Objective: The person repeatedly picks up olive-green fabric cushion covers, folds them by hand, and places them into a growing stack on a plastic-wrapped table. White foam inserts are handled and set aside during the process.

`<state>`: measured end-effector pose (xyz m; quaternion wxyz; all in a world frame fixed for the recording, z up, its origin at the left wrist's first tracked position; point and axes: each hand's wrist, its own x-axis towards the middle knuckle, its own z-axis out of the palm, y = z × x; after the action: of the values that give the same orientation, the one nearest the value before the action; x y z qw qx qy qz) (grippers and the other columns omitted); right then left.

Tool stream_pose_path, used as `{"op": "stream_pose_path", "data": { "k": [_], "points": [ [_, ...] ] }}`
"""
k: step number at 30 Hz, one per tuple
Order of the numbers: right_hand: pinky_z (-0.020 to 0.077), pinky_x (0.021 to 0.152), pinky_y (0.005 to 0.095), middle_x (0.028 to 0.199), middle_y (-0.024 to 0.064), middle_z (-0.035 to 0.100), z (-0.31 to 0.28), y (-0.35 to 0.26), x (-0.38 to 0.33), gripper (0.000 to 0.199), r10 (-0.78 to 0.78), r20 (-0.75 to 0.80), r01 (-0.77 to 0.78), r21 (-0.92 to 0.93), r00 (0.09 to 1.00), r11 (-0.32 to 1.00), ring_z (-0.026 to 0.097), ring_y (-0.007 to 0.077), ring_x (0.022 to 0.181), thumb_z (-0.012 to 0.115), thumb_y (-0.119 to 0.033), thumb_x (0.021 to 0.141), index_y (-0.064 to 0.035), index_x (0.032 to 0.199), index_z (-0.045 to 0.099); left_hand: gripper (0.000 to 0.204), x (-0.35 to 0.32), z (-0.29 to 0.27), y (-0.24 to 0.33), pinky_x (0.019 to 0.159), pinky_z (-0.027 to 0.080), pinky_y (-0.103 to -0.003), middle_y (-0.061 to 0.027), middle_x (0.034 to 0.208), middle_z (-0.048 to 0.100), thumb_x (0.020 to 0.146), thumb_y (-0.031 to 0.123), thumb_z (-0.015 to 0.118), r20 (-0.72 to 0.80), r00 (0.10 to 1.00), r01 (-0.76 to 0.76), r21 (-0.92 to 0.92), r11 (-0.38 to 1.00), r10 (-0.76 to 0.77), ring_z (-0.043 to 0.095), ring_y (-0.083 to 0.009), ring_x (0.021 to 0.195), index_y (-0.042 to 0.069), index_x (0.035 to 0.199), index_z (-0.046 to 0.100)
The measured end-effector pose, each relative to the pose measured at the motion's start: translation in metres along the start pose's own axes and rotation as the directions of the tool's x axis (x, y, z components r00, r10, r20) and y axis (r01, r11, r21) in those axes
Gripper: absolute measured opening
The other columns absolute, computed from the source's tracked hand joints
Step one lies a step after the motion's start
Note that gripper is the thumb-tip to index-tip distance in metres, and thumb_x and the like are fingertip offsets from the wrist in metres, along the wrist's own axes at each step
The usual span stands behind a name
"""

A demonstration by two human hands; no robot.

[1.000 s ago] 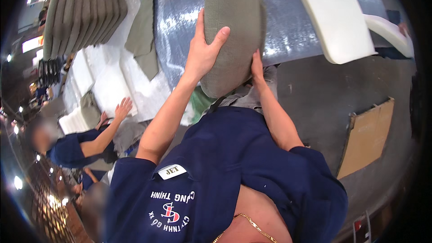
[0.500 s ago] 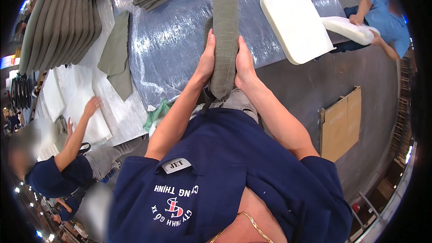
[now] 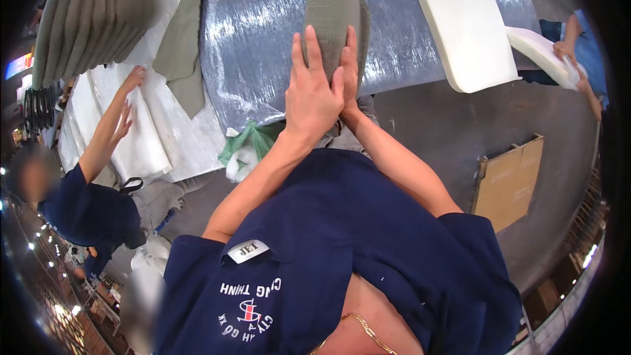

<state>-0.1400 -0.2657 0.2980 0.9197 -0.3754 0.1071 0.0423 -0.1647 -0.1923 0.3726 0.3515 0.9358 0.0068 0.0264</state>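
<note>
A grey-green fabric-covered cushion (image 3: 332, 0) stands in front of me, its narrow side toward me. My left hand (image 3: 314, 95) lies flat against its near end, fingers stretched and slightly spread. Partly hidden behind that hand, my right hand (image 3: 350, 75) rests along the cushion's right side with its fingers straight. The two hands overlap at the thumb and palm. The cushion's far end runs out of the picture at the top.
The table (image 3: 253, 46) is covered in shiny plastic film. Fabric pieces (image 3: 181, 52), a white foam pad (image 3: 467, 33) and stacked cushions (image 3: 85, 20) lie around. A green bag (image 3: 253, 141) hangs at the near edge. Co-workers (image 3: 92, 204) stand left and right. A cardboard-faced panel (image 3: 509, 181) stands at right.
My left hand has moved from the cushion's left side across its near end, beside my right hand. The cushion has turned slightly, showing more of its right side. The view has shifted.
</note>
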Motion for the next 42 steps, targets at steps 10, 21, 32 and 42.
{"op": "stream_pose_path", "data": {
  "k": [10, 21, 32, 42],
  "points": [
    [0.0216, 0.125, 0.0371, 0.166, 0.019, 0.027, -0.002, -0.045, 0.024, 0.065, 0.119, 0.042, -0.109, -0.195, 0.992, 0.975, 0.028, 0.0296, 0.153, 0.03, -0.04, 0.113, 0.0023, 0.162, 0.023, 0.082, 0.009, -0.014, 0.002, 0.115, 0.041, -0.046, -0.0299, 0.16, 0.034, 0.096, 0.021, 0.068, 0.0, 1.0, -0.025, -0.205, 0.978, 0.025, 0.046, -0.0448, 0.142, 0.0, 0.161, 0.023],
    [0.0278, 0.124, 0.0416, 0.161, 0.0352, 0.029, -0.011, -0.098, 0.006, 0.112, -0.008, 0.308, 0.28, -0.853, 0.951, 0.441, 0.033, 0.0409, 0.151, 0.078, -0.041, 0.084, 0.0143, 0.158, 0.015, 0.046, -0.004, -0.022, -0.047, 0.118, 0.038, -0.038, -0.0158, 0.147, 0.059, 0.11, 0.024, 0.047, 0.297, 0.955, 0.257, -0.832, 0.492, 0.002, 0.055, -0.0256, 0.137, -0.006, 0.143, 0.057],
    [0.0436, 0.112, 0.0415, 0.14, 0.0181, 0.063, -0.023, -0.147, -0.074, 0.069, 0.186, 0.269, 0.17, -0.889, 0.945, 0.425, 0.059, 0.0308, 0.131, 0.075, -0.037, 0.091, -0.0066, 0.149, 0.052, 0.019, 0.125, -0.092, -0.107, 0.086, 0.05, -0.038, -0.0151, 0.098, 0.068, 0.097, 0.015, 0.058, -0.437, 0.795, -0.541, -0.195, 0.818, 0.422, 0.065, -0.0293, 0.093, 0.0, 0.095, 0.069],
    [0.0508, 0.097, 0.0401, 0.122, 0.016, 0.066, -0.077, -0.094, -0.133, 0.066, -0.308, 0.307, 0.405, -0.851, 0.9, 0.334, 0.066, 0.0311, 0.113, 0.074, -0.05, 0.093, -0.0009, 0.134, 0.057, 0.042, 0.109, -0.11, -0.172, 0.058, 0.037, -0.035, -0.0069, 0.059, 0.05, 0.101, 0.024, 0.05, -0.487, 0.872, -0.239, -0.342, 0.909, 0.046, 0.047, -0.0151, 0.06, -0.002, 0.068, 0.052]
  ]
}}
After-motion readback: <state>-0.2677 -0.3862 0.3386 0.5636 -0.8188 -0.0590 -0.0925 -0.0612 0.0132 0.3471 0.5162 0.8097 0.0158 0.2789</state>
